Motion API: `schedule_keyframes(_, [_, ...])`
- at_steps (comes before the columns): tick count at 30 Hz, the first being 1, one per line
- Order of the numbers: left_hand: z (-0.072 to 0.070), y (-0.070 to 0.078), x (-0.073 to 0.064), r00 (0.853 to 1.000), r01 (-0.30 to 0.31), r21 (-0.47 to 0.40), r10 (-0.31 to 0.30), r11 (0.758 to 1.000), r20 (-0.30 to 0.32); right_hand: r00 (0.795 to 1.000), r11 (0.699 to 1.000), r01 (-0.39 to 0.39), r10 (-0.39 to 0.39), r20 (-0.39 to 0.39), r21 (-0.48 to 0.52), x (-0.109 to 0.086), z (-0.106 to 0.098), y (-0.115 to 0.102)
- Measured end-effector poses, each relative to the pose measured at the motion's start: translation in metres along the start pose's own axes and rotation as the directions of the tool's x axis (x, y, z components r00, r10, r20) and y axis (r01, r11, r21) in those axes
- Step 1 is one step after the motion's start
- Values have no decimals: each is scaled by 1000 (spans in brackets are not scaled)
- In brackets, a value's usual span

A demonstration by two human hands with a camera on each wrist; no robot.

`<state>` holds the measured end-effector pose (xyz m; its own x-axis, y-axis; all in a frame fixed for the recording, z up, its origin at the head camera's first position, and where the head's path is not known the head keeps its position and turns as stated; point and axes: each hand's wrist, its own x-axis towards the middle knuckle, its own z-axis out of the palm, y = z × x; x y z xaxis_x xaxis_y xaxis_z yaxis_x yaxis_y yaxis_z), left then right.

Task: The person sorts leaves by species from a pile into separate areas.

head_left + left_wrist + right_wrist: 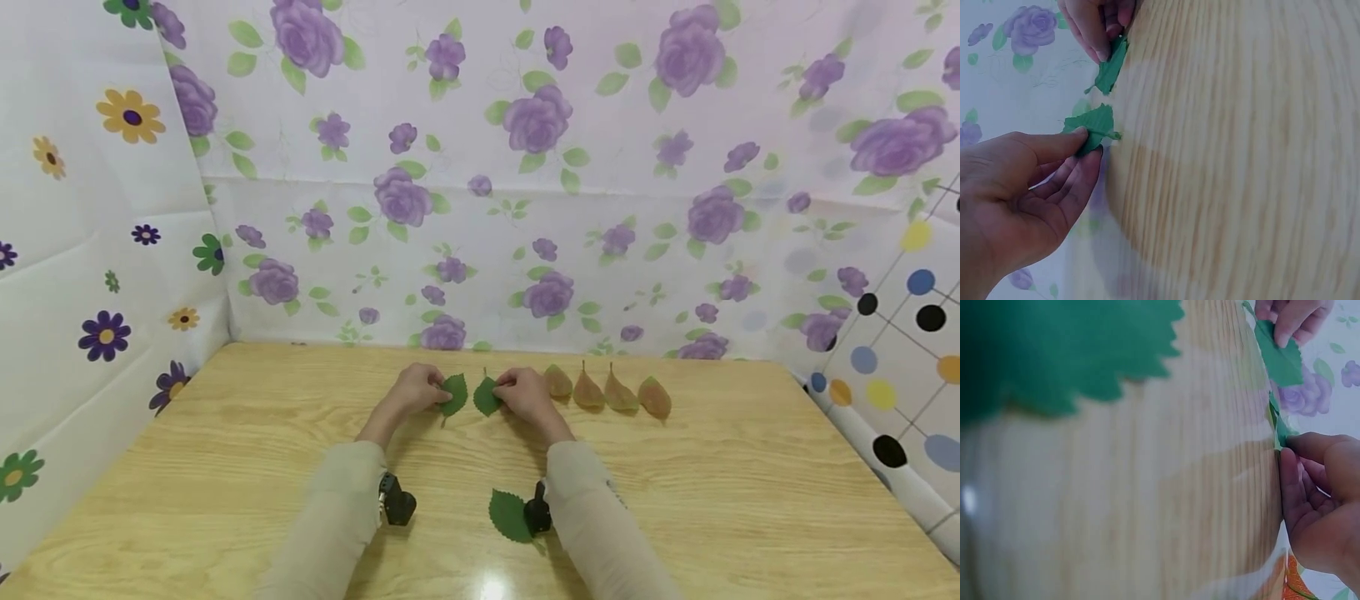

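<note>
In the head view my left hand point(417, 390) pinches a green leaf point(454, 395) between thumb and fingers, its stem pointing down toward me. My right hand point(527, 395) pinches a second green leaf point(486, 397) by its right side, and that one's stem points away. A narrow gap lies between the two leaves. The left wrist view shows the left hand's thumb on top of its leaf point(1094, 125). In the right wrist view the right hand's leaf point(1284, 430) is seen nearly edge-on, partly hidden by the thumb.
Right of my right hand, several yellow-brown leaves point(588, 393) lie in a row near the back of the wooden table point(712, 500). A larger green leaf point(508, 517) lies nearer me, partly covered by the right wrist camera point(537, 510). Flowered cloth point(480, 225) hangs behind the table.
</note>
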<state>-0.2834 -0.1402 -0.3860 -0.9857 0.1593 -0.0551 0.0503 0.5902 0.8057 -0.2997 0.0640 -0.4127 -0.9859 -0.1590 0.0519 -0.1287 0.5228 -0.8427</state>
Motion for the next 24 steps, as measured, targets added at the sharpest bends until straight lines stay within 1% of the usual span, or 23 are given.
schedule_keyframes(3, [1,-1,1,999,37,-3,-37,999,-21,1000,1000,-10,10,-15,-4,0,2,0])
schedule_keyframes(5, [1,-3,2,997,65,-4,-66,998,-34,1000,1000,-2,1,-23,-15,1,3,0])
schedule_keyframes(8, [1,-6,4,995,94,6,-94,996,-40,1000,1000,-6,6,-22,-11,1,4,-1])
schedule_keyframes(12, [0,-8,4,995,97,9,-97,995,-36,999,1000,-19,18,-27,-14,0,3,-4])
schedule_keyframes(15, [1,-9,5,995,91,-10,-91,996,-37,999,999,-20,19,-39,-37,-1,2,-7])
schedule_keyframes(20, [4,-11,5,993,106,-60,-109,993,-45,999,998,-28,26,-41,-62,-3,2,-8])
schedule_keyframes(24, [7,-13,5,993,103,-55,-106,993,-54,998,996,-41,37,-46,-80,-4,4,-8])
